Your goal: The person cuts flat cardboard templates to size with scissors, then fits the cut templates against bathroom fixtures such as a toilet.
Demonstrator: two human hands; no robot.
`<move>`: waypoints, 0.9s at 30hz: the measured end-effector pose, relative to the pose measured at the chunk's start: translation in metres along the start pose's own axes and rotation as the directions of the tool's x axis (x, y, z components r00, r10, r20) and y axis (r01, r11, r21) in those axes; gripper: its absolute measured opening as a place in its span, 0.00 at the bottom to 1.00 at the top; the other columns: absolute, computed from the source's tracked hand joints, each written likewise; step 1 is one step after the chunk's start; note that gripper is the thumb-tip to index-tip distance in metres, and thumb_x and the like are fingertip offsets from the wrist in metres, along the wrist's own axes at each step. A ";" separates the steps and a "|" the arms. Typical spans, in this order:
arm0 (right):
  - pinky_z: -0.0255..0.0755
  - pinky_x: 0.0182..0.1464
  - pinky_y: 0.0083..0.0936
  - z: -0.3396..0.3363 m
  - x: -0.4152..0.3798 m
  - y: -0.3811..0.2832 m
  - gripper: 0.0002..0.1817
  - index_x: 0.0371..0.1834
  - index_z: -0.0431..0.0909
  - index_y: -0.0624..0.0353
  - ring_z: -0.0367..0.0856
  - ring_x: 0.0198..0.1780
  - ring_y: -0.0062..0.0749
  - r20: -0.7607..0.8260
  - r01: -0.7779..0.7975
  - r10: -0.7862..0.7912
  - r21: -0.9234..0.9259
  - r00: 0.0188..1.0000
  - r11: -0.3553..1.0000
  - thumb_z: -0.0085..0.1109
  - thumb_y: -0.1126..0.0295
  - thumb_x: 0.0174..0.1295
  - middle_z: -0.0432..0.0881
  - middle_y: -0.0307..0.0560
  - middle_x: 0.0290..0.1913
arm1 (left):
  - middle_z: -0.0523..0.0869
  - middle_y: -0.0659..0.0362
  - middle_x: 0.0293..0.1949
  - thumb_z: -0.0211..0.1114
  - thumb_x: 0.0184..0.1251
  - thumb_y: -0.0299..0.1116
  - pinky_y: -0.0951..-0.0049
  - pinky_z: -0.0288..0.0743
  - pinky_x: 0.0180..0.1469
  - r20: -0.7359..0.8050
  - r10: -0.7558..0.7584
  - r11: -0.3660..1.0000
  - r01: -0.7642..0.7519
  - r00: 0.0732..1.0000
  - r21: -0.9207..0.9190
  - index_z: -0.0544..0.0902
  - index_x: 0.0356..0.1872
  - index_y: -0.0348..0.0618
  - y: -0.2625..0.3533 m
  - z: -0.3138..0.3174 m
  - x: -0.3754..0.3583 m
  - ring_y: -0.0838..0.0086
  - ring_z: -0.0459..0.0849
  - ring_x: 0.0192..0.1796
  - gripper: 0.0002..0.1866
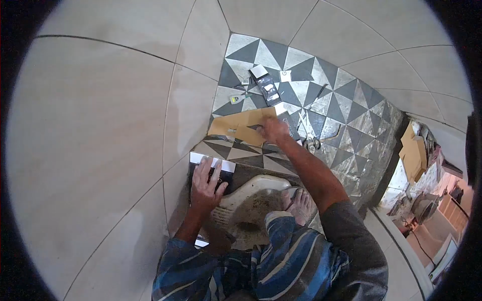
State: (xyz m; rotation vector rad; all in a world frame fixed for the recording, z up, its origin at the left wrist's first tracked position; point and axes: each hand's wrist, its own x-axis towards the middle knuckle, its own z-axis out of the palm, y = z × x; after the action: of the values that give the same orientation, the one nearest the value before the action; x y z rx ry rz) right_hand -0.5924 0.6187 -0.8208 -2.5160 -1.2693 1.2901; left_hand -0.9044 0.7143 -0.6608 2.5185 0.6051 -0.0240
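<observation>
My left hand (205, 184) lies with its fingers spread on a dark box with a white band (227, 178), in the corner beside the tiled wall. Ahead of it, my right hand (274, 131) is closed at the right end of a piece of brown cardboard (233, 120). Its curled fingers hide whatever is between them. The cardboard rests on the step of the patterned floor and has a cut-out in it. A pair of scissors (310, 134) lies to the right of my right hand, beside a dark flat packet (288, 123).
A white squat toilet pan (258, 183) is sunk in front of me, with my bare foot (299, 204) at its edge. On the patterned tiles (346, 118) lie a black-and-white box (266, 88), a small scraper-like tool (237, 99), a white card (285, 76) and a thin tool (318, 95).
</observation>
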 end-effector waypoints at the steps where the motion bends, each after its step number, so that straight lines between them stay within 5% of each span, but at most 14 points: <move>1: 0.83 0.59 0.51 0.022 0.005 0.004 0.27 0.57 0.81 0.64 0.89 0.57 0.57 -0.006 0.165 -0.166 -0.088 0.986 0.982 0.67 0.50 0.68 0.88 0.63 0.55 | 0.69 0.39 0.78 0.72 0.71 0.41 0.35 0.60 0.78 0.032 -0.018 1.000 0.018 0.999 0.008 0.75 0.75 0.41 0.006 -0.010 -0.002 0.37 0.67 0.79 0.34; 8: 0.83 0.60 0.46 0.076 0.021 -0.007 0.23 0.56 0.82 0.60 0.87 0.59 0.56 -0.111 0.128 -0.159 -0.246 0.981 0.961 0.69 0.57 0.64 0.85 0.55 0.59 | 0.71 0.41 0.77 0.71 0.71 0.36 0.36 0.63 0.76 -0.066 -0.091 0.995 0.088 0.994 -0.044 0.80 0.69 0.40 -0.012 -0.006 -0.029 0.37 0.69 0.76 0.27; 11: 0.82 0.58 0.45 0.055 0.013 -0.009 0.17 0.51 0.83 0.57 0.87 0.57 0.54 -0.051 0.124 -0.131 -0.129 0.990 0.984 0.68 0.60 0.64 0.86 0.54 0.57 | 0.77 0.41 0.71 0.71 0.71 0.33 0.41 0.72 0.71 -0.109 -0.091 0.996 0.089 0.990 -0.025 0.81 0.67 0.40 -0.011 -0.011 -0.026 0.40 0.77 0.70 0.25; 13: 0.79 0.58 0.45 0.009 -0.010 -0.026 0.11 0.46 0.81 0.55 0.85 0.56 0.54 0.200 0.057 -0.093 0.178 0.975 0.982 0.66 0.64 0.64 0.85 0.54 0.56 | 0.86 0.45 0.61 0.67 0.76 0.35 0.52 0.78 0.64 -0.050 -0.251 0.929 0.226 0.967 -0.292 0.80 0.70 0.38 -0.008 -0.011 -0.021 0.54 0.86 0.59 0.24; 14: 0.79 0.58 0.45 -0.008 -0.025 -0.033 0.11 0.46 0.81 0.55 0.85 0.56 0.54 0.201 0.063 -0.098 0.170 0.975 0.983 0.66 0.64 0.64 0.85 0.54 0.56 | 0.86 0.45 0.61 0.67 0.76 0.35 0.52 0.78 0.64 -0.058 -0.257 0.928 0.229 0.965 -0.295 0.80 0.70 0.38 -0.008 -0.009 -0.019 0.54 0.86 0.59 0.24; 16: 0.77 0.57 0.45 -0.027 -0.060 -0.045 0.07 0.41 0.80 0.53 0.83 0.57 0.54 -0.165 0.231 -0.176 0.433 0.971 0.871 0.65 0.68 0.61 0.84 0.53 0.56 | 0.90 0.51 0.53 0.66 0.79 0.35 0.64 0.83 0.55 0.081 -0.410 0.694 0.369 0.908 -0.619 0.80 0.69 0.37 -0.008 -0.008 -0.016 0.68 0.89 0.49 0.23; 17: 0.77 0.57 0.45 -0.031 -0.074 -0.050 0.07 0.41 0.80 0.53 0.83 0.57 0.54 -0.152 0.233 -0.184 0.432 0.971 0.871 0.65 0.68 0.61 0.84 0.53 0.56 | 0.91 0.51 0.51 0.60 0.83 0.36 0.67 0.83 0.53 0.198 -0.484 0.532 0.467 0.852 -0.706 0.79 0.69 0.35 -0.008 -0.006 -0.015 0.68 0.89 0.47 0.21; 19: 0.76 0.59 0.45 -0.034 -0.105 -0.060 0.08 0.39 0.80 0.54 0.81 0.61 0.51 -0.446 0.615 -0.512 0.119 0.734 0.779 0.67 0.71 0.57 0.82 0.51 0.58 | 0.91 0.52 0.53 0.53 0.88 0.48 0.75 0.82 0.43 0.391 -0.457 0.151 0.503 0.799 -0.851 0.76 0.72 0.39 -0.013 0.000 -0.018 0.75 0.89 0.42 0.26; 20: 0.76 0.59 0.45 -0.036 -0.118 -0.066 0.08 0.39 0.80 0.54 0.81 0.61 0.51 -0.438 0.620 -0.518 0.124 0.735 0.775 0.67 0.71 0.57 0.82 0.51 0.58 | 0.90 0.52 0.53 0.51 0.88 0.51 0.78 0.81 0.39 0.491 -0.422 -0.071 0.512 0.762 -0.856 0.76 0.72 0.40 -0.015 0.001 -0.016 0.77 0.88 0.40 0.27; 21: 0.75 0.62 0.46 -0.041 -0.128 -0.074 0.08 0.38 0.80 0.55 0.80 0.63 0.51 -0.407 0.685 -0.623 0.009 0.669 0.729 0.67 0.71 0.57 0.82 0.49 0.59 | 0.91 0.55 0.49 0.58 0.86 0.51 0.80 0.79 0.35 0.460 -0.365 -0.145 0.438 0.810 -0.887 0.80 0.67 0.41 -0.013 0.002 -0.015 0.78 0.87 0.37 0.25; 22: 0.74 0.64 0.47 -0.043 -0.135 -0.078 0.08 0.38 0.80 0.55 0.79 0.64 0.50 -0.364 0.738 -0.717 -0.108 0.594 0.666 0.68 0.70 0.56 0.81 0.48 0.60 | 0.91 0.55 0.49 0.58 0.86 0.51 0.80 0.79 0.35 0.452 -0.366 -0.141 0.431 0.814 -0.891 0.80 0.67 0.41 -0.010 0.002 -0.012 0.78 0.87 0.37 0.25; 24: 0.71 0.70 0.47 -0.034 -0.141 -0.075 0.08 0.37 0.80 0.57 0.77 0.67 0.51 -0.347 0.778 -0.756 -0.104 0.555 0.619 0.68 0.70 0.58 0.79 0.49 0.64 | 0.92 0.59 0.43 0.65 0.83 0.47 0.80 0.76 0.33 0.530 -0.410 0.220 0.645 0.742 -0.732 0.85 0.62 0.40 -0.009 0.005 -0.005 0.80 0.86 0.35 0.21; 27: 0.69 0.73 0.48 -0.026 -0.150 -0.070 0.13 0.44 0.81 0.56 0.74 0.71 0.53 -0.276 0.748 -0.768 -0.196 0.578 0.634 0.71 0.67 0.58 0.75 0.51 0.69 | 0.92 0.60 0.40 0.69 0.80 0.45 0.78 0.75 0.32 0.521 -0.396 0.245 0.634 0.756 -0.733 0.87 0.59 0.42 -0.007 0.008 -0.009 0.82 0.85 0.35 0.19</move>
State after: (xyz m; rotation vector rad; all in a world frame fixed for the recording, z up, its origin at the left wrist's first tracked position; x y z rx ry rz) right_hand -0.6670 0.5706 -0.6788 -1.6868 -1.9639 0.5767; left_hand -0.9146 0.7115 -0.6704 1.1364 1.0108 -0.1940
